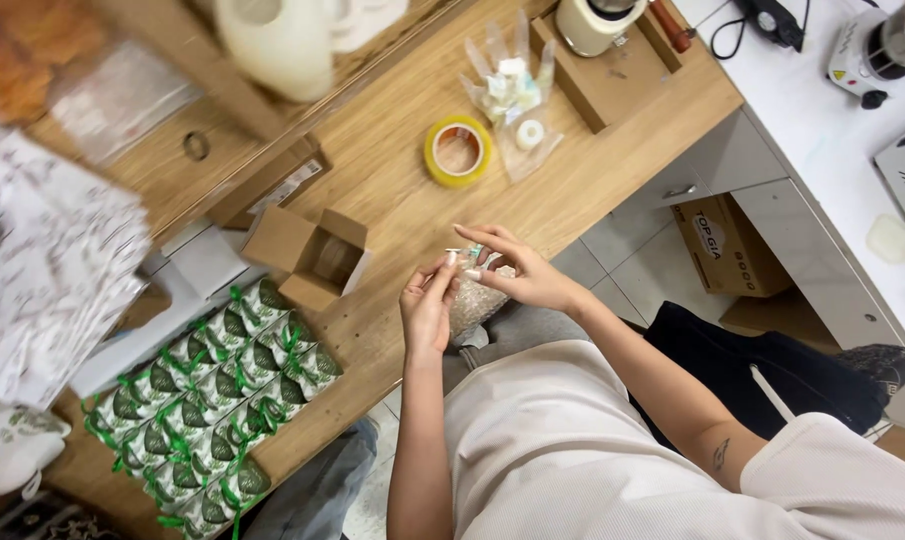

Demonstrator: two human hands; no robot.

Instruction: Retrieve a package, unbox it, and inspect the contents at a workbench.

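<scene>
Above the near edge of the wooden table [392, 180], the left hand [427, 310] and right hand [517, 270] met, fingertips pinching a small pale item [464, 252] between them. Beside them lay a roll of yellow tape [458, 151], an open cardboard box [312, 258] and rows of green-ribboned packets [207, 385].

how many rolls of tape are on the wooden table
1. A yellow tape roll lies flat on the wooden table, just left of a clear plastic bag. Others may be hidden outside the view.

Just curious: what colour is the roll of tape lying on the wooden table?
Yellow; the roll of tape has a yellow rim and pale core, seen in the head view.
</scene>
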